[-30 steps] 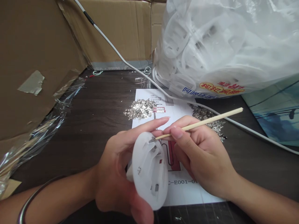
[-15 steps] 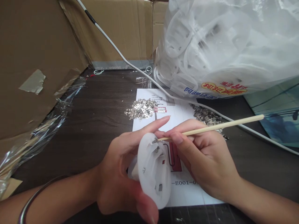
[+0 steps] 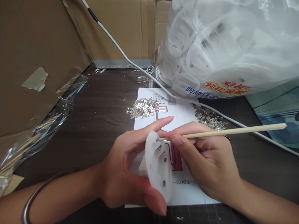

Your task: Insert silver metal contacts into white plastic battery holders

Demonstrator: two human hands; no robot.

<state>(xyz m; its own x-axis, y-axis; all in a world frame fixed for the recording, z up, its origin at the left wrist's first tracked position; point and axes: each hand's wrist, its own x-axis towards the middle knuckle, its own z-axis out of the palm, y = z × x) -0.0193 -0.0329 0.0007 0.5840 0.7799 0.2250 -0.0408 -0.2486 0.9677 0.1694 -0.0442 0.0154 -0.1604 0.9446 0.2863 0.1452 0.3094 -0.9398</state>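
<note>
Left hand (image 3: 126, 168) grips the plastic shell (image 3: 157, 174); the right hand (image 3: 207, 158) pinches a wooden stick (image 3: 233, 130) whose tip could slip off the metal clip (image 3: 157, 140) if pushed sideways.

white cable (image 3: 116, 47) with a black band; plain brown cardboard (image 3: 123, 31).

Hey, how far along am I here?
Partway, it seems. Metal bits already sit inside the white plastic piece in your left hand. Your right hand holds the wooden stick at the piece's upper end. Probably left: both piles of metal parts. I can't tell whether the bagged white pieces are finished.
</note>
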